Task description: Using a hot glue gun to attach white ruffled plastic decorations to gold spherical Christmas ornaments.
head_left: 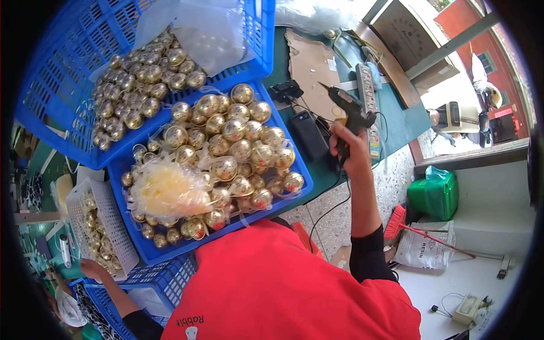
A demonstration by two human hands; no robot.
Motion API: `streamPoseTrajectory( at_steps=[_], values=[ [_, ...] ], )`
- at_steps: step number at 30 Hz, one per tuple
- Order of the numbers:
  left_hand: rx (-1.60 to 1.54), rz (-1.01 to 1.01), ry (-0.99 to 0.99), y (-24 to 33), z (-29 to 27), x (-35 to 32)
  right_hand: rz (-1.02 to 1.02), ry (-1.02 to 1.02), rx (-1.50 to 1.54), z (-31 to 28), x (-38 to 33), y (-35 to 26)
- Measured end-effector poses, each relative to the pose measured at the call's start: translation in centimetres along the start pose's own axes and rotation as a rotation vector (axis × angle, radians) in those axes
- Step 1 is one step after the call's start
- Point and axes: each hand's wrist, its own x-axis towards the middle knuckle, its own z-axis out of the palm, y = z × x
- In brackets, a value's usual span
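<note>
Green table (405, 122): cardboard (309, 62), power strip (366, 88), blue tray (272, 203).

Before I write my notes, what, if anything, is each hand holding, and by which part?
Right hand: glue gun, by its handle. Left hand, near the white basket: can't tell.

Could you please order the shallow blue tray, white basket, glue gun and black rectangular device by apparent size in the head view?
1. Shallow blue tray
2. White basket
3. Glue gun, black rectangular device: too close to rank, since the right hand partly covers the former.
</note>
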Motion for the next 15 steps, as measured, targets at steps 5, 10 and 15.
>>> streamPoseTrajectory(
  at_steps=[5,10,15],
  values=[
    [-0.913,0.026,-0.158,10.2,-7.1,0.2,0.165,0.07,-0.15,-7.2,9.6,3.7],
    [-0.821,0.335,-0.432,32.2,-21.0,-12.6,0.278,0.051,-0.324,-11.6,14.8,5.4],
    [-0.833,0.74,-0.883,43.3,-26.7,-23.7,0.466,-0.068,-0.269,-15.5,19.3,7.2]
  ],
)
